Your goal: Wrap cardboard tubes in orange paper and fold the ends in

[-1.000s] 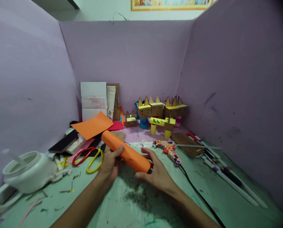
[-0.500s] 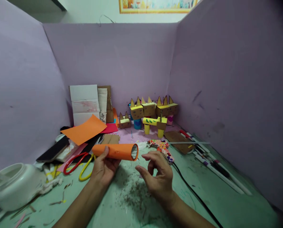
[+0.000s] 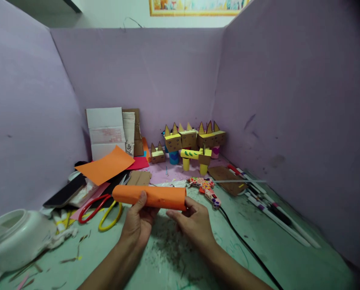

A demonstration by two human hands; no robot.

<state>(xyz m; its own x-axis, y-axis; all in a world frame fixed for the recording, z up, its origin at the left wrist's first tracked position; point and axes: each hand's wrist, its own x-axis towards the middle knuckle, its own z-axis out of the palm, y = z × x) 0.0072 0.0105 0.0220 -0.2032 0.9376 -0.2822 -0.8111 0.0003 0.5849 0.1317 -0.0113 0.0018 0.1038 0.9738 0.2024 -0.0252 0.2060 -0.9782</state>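
Observation:
An orange paper tube [image 3: 164, 197] lies level above the green tabletop, in front of me. My left hand [image 3: 140, 221] is wrapped round it from below, left of its middle, with the thumb on the near side. At the tube's right end is my right hand [image 3: 193, 221]; its fingers touch the rim and the thumb is just below the edge. The far fingers of both hands are partly hidden. Beyond my right hand lies a patterned glue gun [image 3: 208, 189] with a black cord.
Scissors with red and yellow handles [image 3: 110, 213], orange paper [image 3: 107, 164] and a white pot [image 3: 19, 237] are on the left. Cardboard-headed paper figures [image 3: 189, 139] stand at the back. Markers [image 3: 276, 219] and a brown board [image 3: 225, 180] lie right.
My right hand has closed onto the tube's right end, which was free before. The tube and my left hand have shifted slightly right, and the tube's open end has turned out of sight.

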